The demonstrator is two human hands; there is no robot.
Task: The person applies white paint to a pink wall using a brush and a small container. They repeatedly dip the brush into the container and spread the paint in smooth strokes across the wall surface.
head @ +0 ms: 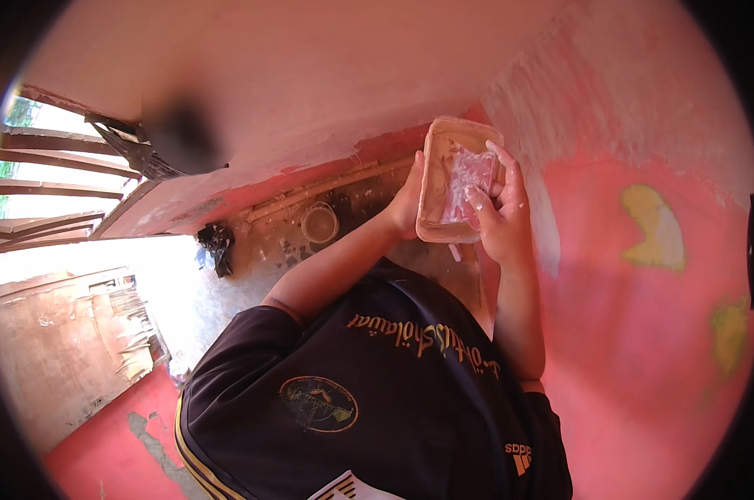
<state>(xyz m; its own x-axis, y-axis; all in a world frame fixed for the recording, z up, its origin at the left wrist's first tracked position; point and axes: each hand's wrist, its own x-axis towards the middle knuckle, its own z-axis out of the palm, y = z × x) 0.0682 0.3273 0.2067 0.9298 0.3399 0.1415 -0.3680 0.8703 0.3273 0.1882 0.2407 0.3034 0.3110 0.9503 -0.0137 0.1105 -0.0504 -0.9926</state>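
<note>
A shallow rectangular plastic tub [438, 147], its inside coated with pale residue, is held up before my chest. My left hand [407, 205] grips the tub's left side from outside, fingers largely hidden behind it. Over the right rim reaches my right hand [505, 215], with white paste on its thumb and fingers. Between that thumb and the fingers is a flat pink piece [467, 175], seemingly a putty spreader, smeared with white paste. It lies over the tub's inside; whether it touches the bottom I cannot tell.
Pink wall [602, 350] with whitish coating and yellow patches rises close on my right. A round bucket [319, 223] and a black plastic bag [216, 249] are on the stained floor. At left are a slatted window [58, 187] and a worn wooden panel [71, 344].
</note>
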